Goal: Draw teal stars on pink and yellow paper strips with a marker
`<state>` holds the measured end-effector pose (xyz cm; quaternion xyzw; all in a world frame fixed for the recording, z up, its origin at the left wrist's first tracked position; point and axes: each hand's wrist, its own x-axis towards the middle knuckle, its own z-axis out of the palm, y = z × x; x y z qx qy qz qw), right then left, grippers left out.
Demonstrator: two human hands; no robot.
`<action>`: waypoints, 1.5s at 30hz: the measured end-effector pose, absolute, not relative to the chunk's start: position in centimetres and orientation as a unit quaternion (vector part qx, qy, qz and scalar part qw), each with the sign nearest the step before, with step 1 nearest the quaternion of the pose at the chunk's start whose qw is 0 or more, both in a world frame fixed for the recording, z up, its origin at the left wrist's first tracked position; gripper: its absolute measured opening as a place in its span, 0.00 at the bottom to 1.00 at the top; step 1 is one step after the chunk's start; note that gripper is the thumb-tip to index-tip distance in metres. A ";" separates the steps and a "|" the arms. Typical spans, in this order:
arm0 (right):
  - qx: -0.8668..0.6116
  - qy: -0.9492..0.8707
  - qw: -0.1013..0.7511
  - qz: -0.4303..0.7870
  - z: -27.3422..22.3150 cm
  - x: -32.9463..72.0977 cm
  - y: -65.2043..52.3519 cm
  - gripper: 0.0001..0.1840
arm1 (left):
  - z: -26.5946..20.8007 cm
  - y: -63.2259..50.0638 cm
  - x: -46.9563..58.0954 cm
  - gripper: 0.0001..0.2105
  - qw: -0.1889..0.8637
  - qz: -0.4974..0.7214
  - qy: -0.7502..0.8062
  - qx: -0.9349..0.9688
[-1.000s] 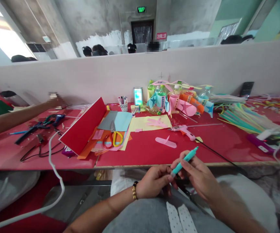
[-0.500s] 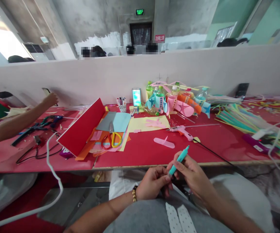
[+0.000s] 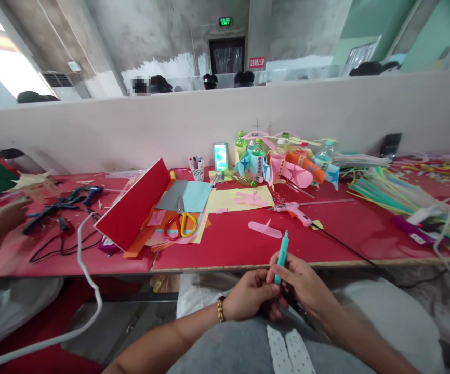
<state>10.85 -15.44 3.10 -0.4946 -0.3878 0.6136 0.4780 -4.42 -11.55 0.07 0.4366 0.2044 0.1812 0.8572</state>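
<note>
A teal marker pen (image 3: pixel 282 252) stands nearly upright above my lap, just in front of the table edge. The thumb and fingers of my right hand (image 3: pixel 303 283) pinch it along its barrel. My left hand (image 3: pixel 248 295), with a beaded bracelet at the wrist, is closed around the pen's lower end, and the fingertips there are partly hidden. Beyond my hands, a pink paper strip with a small upright tab (image 3: pixel 264 229) lies on the red table (image 3: pixel 225 244). A pink hot glue gun (image 3: pixel 293 212) rests behind it.
Scissors (image 3: pixel 181 225) lie on coloured paper sheets (image 3: pixel 184 196) beside a leaning red board (image 3: pixel 133 205). Decorated bottles (image 3: pixel 258 161) stand at the back. A white cable (image 3: pixel 92 280) hangs at left, near another person's hand (image 3: pixel 4 215). Paper strips (image 3: pixel 388 195) are at right.
The pen has swung from leaning right to nearly upright, with my right hand shifting slightly left and down. At far left, the other person's arm has come down from the phone toward the table.
</note>
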 end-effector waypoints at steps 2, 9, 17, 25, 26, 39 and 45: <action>-0.496 -0.389 0.463 0.623 3.1 10.9 -15.4 0.24 | 0.1 -11.6 -4.3 0.27 0.857 0.177 0.207 0.439; -0.487 -0.479 0.407 0.606 4.7 11.3 -15.5 0.29 | -0.2 -11.6 -4.9 0.25 0.845 0.184 0.209 0.456; -0.478 -0.486 0.357 0.638 5.0 11.8 -16.1 0.34 | -0.5 -10.7 -4.8 0.17 0.836 0.316 0.131 0.429; -0.491 -0.428 0.398 0.646 5.4 12.6 -16.4 0.29 | 0.1 -10.8 -4.6 0.15 0.834 0.347 0.150 0.401; -0.490 -0.412 0.414 0.648 5.1 12.8 -16.4 0.28 | 0.1 -10.8 -4.6 0.15 0.834 0.351 0.150 0.397; -0.428 -0.483 0.430 0.632 1.5 13.9 -16.9 0.33 | 0.5 -10.7 -4.2 0.15 0.839 0.357 0.154 0.381; -0.420 -0.574 0.425 0.560 1.3 13.4 -17.0 0.35 | 0.5 -10.6 -4.2 0.15 0.840 0.341 0.167 0.388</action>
